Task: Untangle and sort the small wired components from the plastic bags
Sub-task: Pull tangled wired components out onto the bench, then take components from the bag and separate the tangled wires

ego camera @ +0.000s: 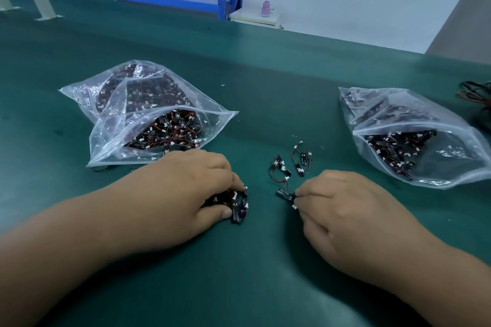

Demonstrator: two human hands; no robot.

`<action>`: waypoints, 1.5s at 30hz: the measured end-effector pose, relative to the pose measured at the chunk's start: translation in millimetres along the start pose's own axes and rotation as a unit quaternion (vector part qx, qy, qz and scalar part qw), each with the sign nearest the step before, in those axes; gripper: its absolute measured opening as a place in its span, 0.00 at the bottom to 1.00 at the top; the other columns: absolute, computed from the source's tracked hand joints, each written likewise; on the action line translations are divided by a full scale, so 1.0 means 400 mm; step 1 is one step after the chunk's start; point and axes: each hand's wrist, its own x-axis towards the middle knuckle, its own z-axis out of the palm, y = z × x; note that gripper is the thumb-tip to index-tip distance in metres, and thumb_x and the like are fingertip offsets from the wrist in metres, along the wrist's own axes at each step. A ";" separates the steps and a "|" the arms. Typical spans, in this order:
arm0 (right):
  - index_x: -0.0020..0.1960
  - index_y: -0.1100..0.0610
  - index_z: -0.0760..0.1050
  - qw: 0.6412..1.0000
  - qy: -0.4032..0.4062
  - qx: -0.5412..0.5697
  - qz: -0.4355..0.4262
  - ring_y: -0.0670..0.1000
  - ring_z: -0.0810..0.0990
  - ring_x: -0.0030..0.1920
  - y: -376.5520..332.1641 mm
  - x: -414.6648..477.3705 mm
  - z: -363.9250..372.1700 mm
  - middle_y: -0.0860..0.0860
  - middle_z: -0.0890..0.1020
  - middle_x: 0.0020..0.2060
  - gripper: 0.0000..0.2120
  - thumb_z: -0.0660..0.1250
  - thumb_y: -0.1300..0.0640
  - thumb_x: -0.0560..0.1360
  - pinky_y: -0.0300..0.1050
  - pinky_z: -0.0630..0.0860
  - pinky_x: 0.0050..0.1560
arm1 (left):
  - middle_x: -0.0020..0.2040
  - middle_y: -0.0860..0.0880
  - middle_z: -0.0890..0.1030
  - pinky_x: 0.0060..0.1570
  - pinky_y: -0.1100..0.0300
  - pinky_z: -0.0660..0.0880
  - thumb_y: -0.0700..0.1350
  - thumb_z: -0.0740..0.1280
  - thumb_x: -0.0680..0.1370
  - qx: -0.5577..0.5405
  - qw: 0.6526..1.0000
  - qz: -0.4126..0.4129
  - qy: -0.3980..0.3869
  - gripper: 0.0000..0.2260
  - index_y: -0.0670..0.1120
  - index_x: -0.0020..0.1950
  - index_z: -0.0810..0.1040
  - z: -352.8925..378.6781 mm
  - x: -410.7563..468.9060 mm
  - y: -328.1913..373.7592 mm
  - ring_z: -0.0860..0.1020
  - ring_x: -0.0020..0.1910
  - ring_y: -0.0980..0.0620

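- The left grip [186,194] clamps a clump of wired parts [237,207] on the surface [239,273].
- The right grip [342,210] pinches one part [284,194], at the clump's 3 o'clock.
- Loose parts [289,164] lie at that part's 12 o'clock.
- The left bag [148,114] sits at 10 o'clock, the right bag [414,135] at 2.

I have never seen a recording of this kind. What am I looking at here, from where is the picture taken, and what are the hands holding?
There is no machine here: a person works with two bare hands. The one picture comes from a camera worn on the person's head, which looks forward and down. The surface is a green table. On it lie two open bags of clear plastic, the left bag and the right bag. Both are filled with small black wired parts with white plugs. The left hand grips a tangled clump of these parts against the table. The right hand pinches one single component. A few loose components lie on the table just beyond the hands, between the two bags.
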 end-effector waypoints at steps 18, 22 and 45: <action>0.67 0.39 0.68 0.968 0.033 0.228 0.103 0.41 0.68 0.54 -0.111 0.042 0.019 0.34 0.74 0.46 0.25 0.68 0.41 0.71 0.42 0.60 0.62 | 0.44 0.61 0.75 0.47 0.69 0.68 0.49 0.64 0.77 -0.128 0.988 0.023 0.078 0.02 0.56 0.48 0.74 0.029 0.009 0.054 0.74 0.44 0.63; 0.49 0.44 0.75 0.965 0.093 0.219 0.113 0.45 0.71 0.46 -0.105 0.045 0.022 0.42 0.77 0.38 0.05 0.66 0.46 0.74 0.46 0.65 0.55 | 0.44 0.64 0.78 0.44 0.72 0.70 0.47 0.67 0.76 -0.188 0.977 0.006 0.102 0.07 0.59 0.49 0.74 0.038 0.009 0.063 0.77 0.44 0.66; 0.46 0.48 0.81 0.927 0.206 0.303 0.081 0.43 0.78 0.39 -0.089 0.051 0.034 0.43 0.81 0.38 0.08 0.68 0.46 0.75 0.47 0.71 0.48 | 0.42 0.62 0.81 0.41 0.70 0.72 0.58 0.67 0.73 -0.264 0.956 -0.030 0.126 0.07 0.59 0.49 0.77 0.063 0.028 0.046 0.80 0.43 0.60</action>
